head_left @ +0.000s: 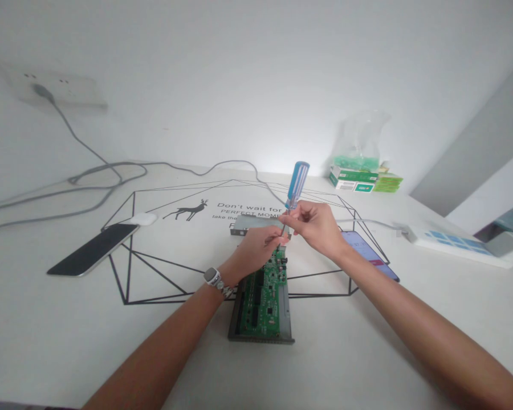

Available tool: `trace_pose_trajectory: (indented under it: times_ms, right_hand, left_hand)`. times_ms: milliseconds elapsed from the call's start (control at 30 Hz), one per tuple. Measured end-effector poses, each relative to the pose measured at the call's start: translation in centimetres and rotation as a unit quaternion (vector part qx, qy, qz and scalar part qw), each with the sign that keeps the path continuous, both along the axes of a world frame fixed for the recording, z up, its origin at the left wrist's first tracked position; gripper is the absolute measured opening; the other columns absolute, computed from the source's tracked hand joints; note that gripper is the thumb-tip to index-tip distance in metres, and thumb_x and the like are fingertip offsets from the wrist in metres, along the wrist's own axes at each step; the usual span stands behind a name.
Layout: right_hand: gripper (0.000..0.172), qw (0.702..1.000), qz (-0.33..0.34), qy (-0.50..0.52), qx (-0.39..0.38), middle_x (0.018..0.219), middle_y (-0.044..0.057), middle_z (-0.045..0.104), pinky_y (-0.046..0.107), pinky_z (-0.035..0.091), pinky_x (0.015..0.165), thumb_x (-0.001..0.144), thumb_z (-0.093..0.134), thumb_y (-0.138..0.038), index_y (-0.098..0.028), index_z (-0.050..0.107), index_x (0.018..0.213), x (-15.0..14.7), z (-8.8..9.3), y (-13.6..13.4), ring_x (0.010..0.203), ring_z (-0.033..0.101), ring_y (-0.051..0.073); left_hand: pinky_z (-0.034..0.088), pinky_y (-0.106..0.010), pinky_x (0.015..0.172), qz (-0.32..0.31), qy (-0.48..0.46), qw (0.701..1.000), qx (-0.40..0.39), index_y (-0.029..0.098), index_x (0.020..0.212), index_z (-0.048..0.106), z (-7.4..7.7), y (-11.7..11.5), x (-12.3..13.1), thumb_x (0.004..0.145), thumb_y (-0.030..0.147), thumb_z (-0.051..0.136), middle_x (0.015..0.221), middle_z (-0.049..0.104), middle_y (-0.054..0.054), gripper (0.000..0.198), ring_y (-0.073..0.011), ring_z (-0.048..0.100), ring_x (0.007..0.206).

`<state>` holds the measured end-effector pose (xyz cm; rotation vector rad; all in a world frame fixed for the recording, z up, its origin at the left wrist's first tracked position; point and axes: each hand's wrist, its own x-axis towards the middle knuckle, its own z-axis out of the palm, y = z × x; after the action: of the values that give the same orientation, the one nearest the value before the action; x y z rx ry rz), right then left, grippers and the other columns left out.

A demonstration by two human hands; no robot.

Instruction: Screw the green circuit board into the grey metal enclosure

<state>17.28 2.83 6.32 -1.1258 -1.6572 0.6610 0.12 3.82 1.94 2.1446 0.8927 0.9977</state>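
A screwdriver (pixel 297 183) with a blue-and-white striped handle stands nearly upright, tilted slightly, over the far end of a green circuit board (pixel 269 302). The board lies in a dark-edged metal casing (pixel 284 310). With thumb and fingers closed, my right hand (pixel 318 225) grips the screwdriver just below its handle. My left hand (pixel 259 250), wearing a watch (pixel 214 277) at the wrist, rests over the board's far part, its fingertips pinched around the lower shaft. The screwdriver's tip is close to the board; what it touches is too small to make out.
A grey metal cover (pixel 256 222) lies behind the board. On the left are a black flat panel (pixel 94 249) and a white mouse (pixel 143 218). To the right lie a phone (pixel 365 250) and a power strip (pixel 457 242). Boxes (pixel 354 177) and a grey cable (pixel 188 168) are near the wall.
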Motion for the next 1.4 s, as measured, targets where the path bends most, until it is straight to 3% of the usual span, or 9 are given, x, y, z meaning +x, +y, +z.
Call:
trace_pose_trajectory:
  times_ms: [100, 267, 467, 667, 767, 900, 967, 1200, 1400]
  right_hand:
    - [0.031, 1.0, 0.004, 0.0, 0.004, 0.06, -0.001, 0.061, 0.028, 0.045, 0.051, 0.076, 0.078, -0.044, -0.019, 0.062, 0.067, 0.0, 0.1, -0.1, 0.054, 0.054, 0.013]
    - [0.041, 0.986, 0.141, 0.07, -0.05, 0.088, 0.004, 0.071, 0.026, 0.051, 0.051, 0.077, 0.075, -0.047, -0.02, 0.067, 0.106, 0.9, 1.2, -0.2, 0.072, 0.063, 0.017]
    - [0.031, 0.973, 0.18, 0.113, -0.088, 0.092, 0.004, 0.071, 0.022, 0.048, 0.049, 0.08, 0.076, -0.046, -0.02, 0.067, 0.095, 1.3, 1.6, 0.1, 0.072, 0.06, 0.014]
    - [0.04, 0.965, 0.176, 0.166, -0.102, 0.079, -0.003, 0.061, 0.022, 0.042, 0.044, 0.069, 0.085, -0.046, -0.023, 0.058, 0.087, 0.9, 1.2, 0.2, 0.061, 0.054, 0.01]
    - [0.044, 0.976, 0.122, 0.167, -0.064, 0.077, -0.004, 0.058, 0.024, 0.037, 0.043, 0.068, 0.086, -0.045, -0.024, 0.05, 0.08, 0.3, 1.0, 0.1, 0.054, 0.049, 0.008]
    - [0.043, 0.991, 0.002, 0.126, 0.037, 0.069, -0.005, 0.053, 0.027, 0.039, 0.048, 0.072, 0.084, -0.039, -0.024, 0.044, 0.074, -0.6, 0.7, -0.4, 0.054, 0.046, 0.008]
    - [0.042, 0.991, -0.011, 0.119, 0.054, 0.069, -0.005, 0.053, 0.027, 0.042, 0.051, 0.071, 0.085, -0.038, -0.024, 0.046, 0.075, -0.6, 0.9, -0.5, 0.057, 0.047, 0.009]
    - [0.037, 0.98, 0.164, 0.083, -0.072, 0.085, 0.001, 0.062, 0.025, 0.047, 0.047, 0.074, 0.081, -0.047, -0.02, 0.062, 0.091, 1.5, 2.6, -0.3, 0.067, 0.059, 0.013]
    - [0.038, 0.978, 0.172, 0.093, -0.076, 0.079, -0.001, 0.062, 0.024, 0.047, 0.046, 0.071, 0.084, -0.047, -0.02, 0.06, 0.083, 1.9, 2.6, 0.3, 0.064, 0.057, 0.012]
  left_hand:
    - [0.057, -0.03, 0.08, -0.012, -0.003, 1.0, 0.004, 0.019, 0.089, 0.072, -0.1, 0.0, 0.0, 0.091, 0.025, 0.052, 0.091, 0.08, -0.004, 0.021, -0.0201, 0.075, 0.087]
    - [0.059, -0.032, 0.084, -0.022, -0.01, 1.0, -0.006, 0.019, 0.09, 0.07, -0.4, 0.2, 0.0, 0.092, 0.023, 0.051, 0.092, 0.08, -0.005, 0.02, -0.0206, 0.076, 0.09]
    - [0.061, -0.033, 0.086, -0.032, -0.04, 0.998, -0.036, 0.018, 0.091, 0.069, -0.7, 0.4, -0.1, 0.092, 0.024, 0.052, 0.095, 0.08, -0.006, 0.017, -0.0215, 0.077, 0.094]
    - [0.061, -0.033, 0.087, -0.047, -0.029, 0.998, -0.028, 0.017, 0.094, 0.068, -0.5, 0.4, -0.1, 0.093, 0.021, 0.049, 0.098, 0.08, -0.007, 0.02, -0.0211, 0.077, 0.096]
    - [0.061, -0.033, 0.087, -0.041, -0.019, 0.999, -0.014, 0.018, 0.096, 0.068, -0.4, 0.4, 0.0, 0.093, 0.02, 0.047, 0.099, 0.081, -0.007, 0.022, -0.0207, 0.077, 0.095]
    - [0.062, -0.034, 0.087, -0.034, -0.01, 0.999, -0.004, 0.017, 0.097, 0.069, -0.3, 0.2, 0.0, 0.094, 0.02, 0.046, 0.101, 0.081, -0.008, 0.023, -0.0215, 0.077, 0.096]
    - [0.062, -0.034, 0.087, -0.032, -0.003, 0.999, -0.003, 0.017, 0.096, 0.069, -0.3, 0.2, 0.0, 0.094, 0.021, 0.045, 0.101, 0.081, -0.008, 0.024, -0.0215, 0.077, 0.097]
    - [0.061, -0.032, 0.087, -0.029, 0.01, 0.999, -0.014, 0.016, 0.1, 0.068, -0.2, 0.1, -0.1, 0.096, 0.021, 0.043, 0.102, 0.08, -0.009, 0.025, -0.0207, 0.076, 0.099]
    - [0.06, -0.032, 0.087, -0.033, 0.012, 0.999, -0.014, 0.015, 0.1, 0.068, -0.2, 0.1, -0.1, 0.096, 0.021, 0.043, 0.104, 0.08, -0.009, 0.026, -0.0204, 0.076, 0.098]
